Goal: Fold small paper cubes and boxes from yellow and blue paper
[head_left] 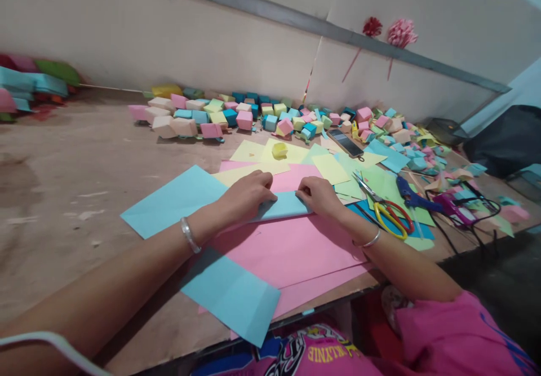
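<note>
A folded strip of light blue paper (284,206) lies across pink sheets (291,252) in front of me. My left hand (249,194) grips its left end, fingers curled and thumb pressed on the paper. At the right end my right hand (318,197) pinches it with bent fingers. One blue sheet (177,198) lies beyond my left forearm, and another blue sheet (236,294) lies nearer me, reaching over the table edge. Beyond my hands, a small yellow folded paper piece (279,150) rests on pale yellow sheets.
Scissors (391,218) with yellow and red handles, a blue glue gun (416,195) and a black cable lie at right. A phone (345,142) sits behind them. Many small coloured paper boxes (244,120) line the wall. Two paper flowers (401,33) are higher up.
</note>
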The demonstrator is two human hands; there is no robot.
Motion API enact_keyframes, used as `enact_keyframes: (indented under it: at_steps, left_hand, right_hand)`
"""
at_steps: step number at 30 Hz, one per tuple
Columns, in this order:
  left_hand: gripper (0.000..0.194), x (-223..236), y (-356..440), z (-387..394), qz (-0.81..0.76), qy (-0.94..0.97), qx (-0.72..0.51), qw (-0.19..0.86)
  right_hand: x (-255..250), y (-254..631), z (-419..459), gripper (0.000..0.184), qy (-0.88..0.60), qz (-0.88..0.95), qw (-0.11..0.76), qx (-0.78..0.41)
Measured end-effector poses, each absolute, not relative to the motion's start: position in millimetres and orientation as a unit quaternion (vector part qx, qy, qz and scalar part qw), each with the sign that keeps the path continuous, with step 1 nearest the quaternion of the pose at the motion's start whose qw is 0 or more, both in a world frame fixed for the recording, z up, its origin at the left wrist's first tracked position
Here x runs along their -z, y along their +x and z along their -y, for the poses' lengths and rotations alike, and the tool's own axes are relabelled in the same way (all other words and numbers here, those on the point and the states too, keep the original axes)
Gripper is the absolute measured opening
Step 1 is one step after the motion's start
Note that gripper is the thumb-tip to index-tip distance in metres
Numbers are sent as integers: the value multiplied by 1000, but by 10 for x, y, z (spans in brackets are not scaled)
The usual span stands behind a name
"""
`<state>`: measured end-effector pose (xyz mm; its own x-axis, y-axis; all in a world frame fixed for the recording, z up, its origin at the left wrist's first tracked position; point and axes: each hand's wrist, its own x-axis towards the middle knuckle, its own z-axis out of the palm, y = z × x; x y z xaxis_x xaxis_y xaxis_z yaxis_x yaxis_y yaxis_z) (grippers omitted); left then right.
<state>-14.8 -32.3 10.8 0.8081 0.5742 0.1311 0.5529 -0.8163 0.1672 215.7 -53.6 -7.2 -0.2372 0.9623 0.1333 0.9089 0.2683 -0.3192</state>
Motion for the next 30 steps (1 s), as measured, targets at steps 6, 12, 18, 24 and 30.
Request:
enact_keyframes:
  at_steps: [6,12,18,24,30]
  left_hand:
    - [27,-43,-100,272,-307,936,-72,157]
    - [37,18,-143,215,-280,947,-34,156]
    - [32,41,-139,209,-263,948,-51,173]
    - [33,47,-135,224,-260,948,-57,175]
    - [36,12,-132,218,-271,947,-40,171]
  right_hand:
    - [102,2163,522,9,-594,784,159,-87]
    - [90,2144,602,11,-564,810,162,5]
    - [67,1953,753,28,-410,896,112,129]
    - [122,1947,959,23,-375,911,88,149]
    - [85,1985,1265,21,-367,910,94,169]
